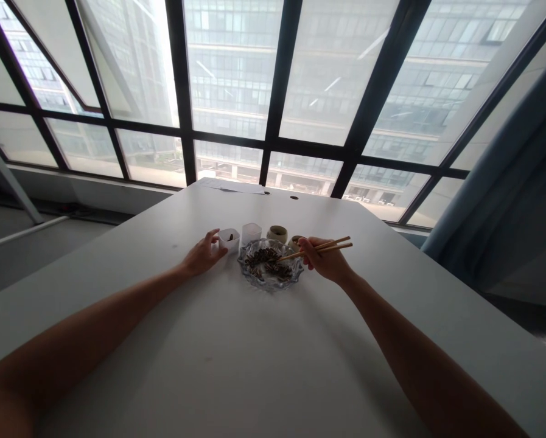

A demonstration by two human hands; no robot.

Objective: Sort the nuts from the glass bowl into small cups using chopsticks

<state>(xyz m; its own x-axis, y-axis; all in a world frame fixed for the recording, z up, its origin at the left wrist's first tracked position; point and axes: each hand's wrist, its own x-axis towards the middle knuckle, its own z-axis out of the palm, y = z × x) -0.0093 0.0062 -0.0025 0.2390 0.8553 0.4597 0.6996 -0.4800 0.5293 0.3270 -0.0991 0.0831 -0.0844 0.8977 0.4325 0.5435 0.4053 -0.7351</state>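
Observation:
A clear glass dish (271, 285) with a wavy rim holds many small dark brown pieces (266, 257). My right hand (321, 255) is closed on a pair of wooden chopsticks (339, 244), whose tips reach down into the dish among the pieces. At the dish's left, my left hand (205, 252) has thumb and fingers around the near left side of a small white cup (229, 244). A dark piece shows inside that cup.
Behind the dish stand a translucent cup (251, 232) and a round beige pot (277, 233). A second beige pot (295, 242) is partly behind my right hand. Papers (236, 185) lie at the far edge of the white table (209, 359), near windows.

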